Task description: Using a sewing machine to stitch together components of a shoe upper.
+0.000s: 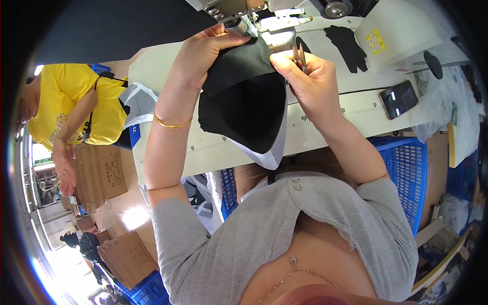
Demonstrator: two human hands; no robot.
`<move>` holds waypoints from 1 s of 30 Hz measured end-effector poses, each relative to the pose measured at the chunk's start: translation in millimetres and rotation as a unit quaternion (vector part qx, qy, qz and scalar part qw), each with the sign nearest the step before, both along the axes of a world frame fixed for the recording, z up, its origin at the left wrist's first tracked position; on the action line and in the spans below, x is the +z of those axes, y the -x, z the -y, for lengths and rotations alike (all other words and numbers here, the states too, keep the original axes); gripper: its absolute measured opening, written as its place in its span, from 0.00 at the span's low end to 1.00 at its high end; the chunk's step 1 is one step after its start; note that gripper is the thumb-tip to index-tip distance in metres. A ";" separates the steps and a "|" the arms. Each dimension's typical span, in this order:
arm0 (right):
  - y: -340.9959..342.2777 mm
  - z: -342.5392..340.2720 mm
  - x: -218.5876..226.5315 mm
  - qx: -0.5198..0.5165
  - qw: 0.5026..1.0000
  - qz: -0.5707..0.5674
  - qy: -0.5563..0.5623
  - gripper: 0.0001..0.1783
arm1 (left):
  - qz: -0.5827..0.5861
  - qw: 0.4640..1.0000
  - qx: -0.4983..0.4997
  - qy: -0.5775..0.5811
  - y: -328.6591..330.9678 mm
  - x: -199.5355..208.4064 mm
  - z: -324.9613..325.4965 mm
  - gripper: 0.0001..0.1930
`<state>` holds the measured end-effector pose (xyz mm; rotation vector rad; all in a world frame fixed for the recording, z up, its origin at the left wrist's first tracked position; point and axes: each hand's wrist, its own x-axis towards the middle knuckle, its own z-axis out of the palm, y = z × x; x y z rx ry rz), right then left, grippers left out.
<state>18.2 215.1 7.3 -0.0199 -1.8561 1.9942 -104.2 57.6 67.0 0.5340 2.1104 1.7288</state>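
Observation:
A piece of black fabric with a white underside [241,112] lies on the sewing machine's pale bed, its near end hanging over the front edge. My left hand [201,53] is closed on its far left edge, fingertips close to the presser foot [252,30]. On the fabric's right edge rest the thumb and finger of my right hand [312,81]. That hand also holds small thread snips [300,58], blades pointing away from me. The sewing machine head [234,10] hangs over the far end, and my left fingertips are partly hidden behind the cloth.
A black cut piece [346,48] and a dark phone-like device [399,99] lie to the right. Blue baskets [406,178] stand below the table [173,157]. At left are a person in a yellow shirt [66,101], grey-white pieces [140,104] and cardboard boxes [127,259].

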 end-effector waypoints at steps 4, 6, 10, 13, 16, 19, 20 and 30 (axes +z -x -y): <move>-1.5 -3.1 0.4 0.005 1.000 -0.002 0.001 0.15 | 0.039 0.999 0.021 -0.023 -4.6 1.9 -2.6 0.09; -3.0 -0.4 1.5 0.000 1.000 0.002 0.001 0.15 | 0.039 0.998 0.035 -0.017 -5.8 2.5 -2.6 0.10; -4.0 -1.3 1.9 -0.002 1.000 0.000 -0.002 0.14 | 0.057 0.998 0.034 0.005 -1.2 1.4 0.8 0.09; -1.4 0.0 -1.4 -0.010 1.000 -0.008 -0.004 0.15 | 0.044 0.999 0.018 0.015 -0.8 3.8 -2.3 0.10; -2.4 -1.2 1.5 -0.004 1.000 0.008 -0.015 0.14 | 0.063 0.997 -0.050 -0.003 9.3 4.9 0.6 0.12; -0.9 2.6 5.2 -0.003 1.000 -0.003 -0.003 0.17 | 0.091 0.994 -0.065 0.018 17.2 6.5 2.6 0.11; 0.1 4.6 2.3 -0.004 1.000 -0.001 -0.003 0.17 | 0.094 0.993 -0.065 0.019 18.9 3.3 4.1 0.11; 0.5 3.2 -2.8 -0.004 1.000 -0.005 0.002 0.16 | -0.752 0.630 0.033 0.192 -56.8 -0.1 26.7 0.11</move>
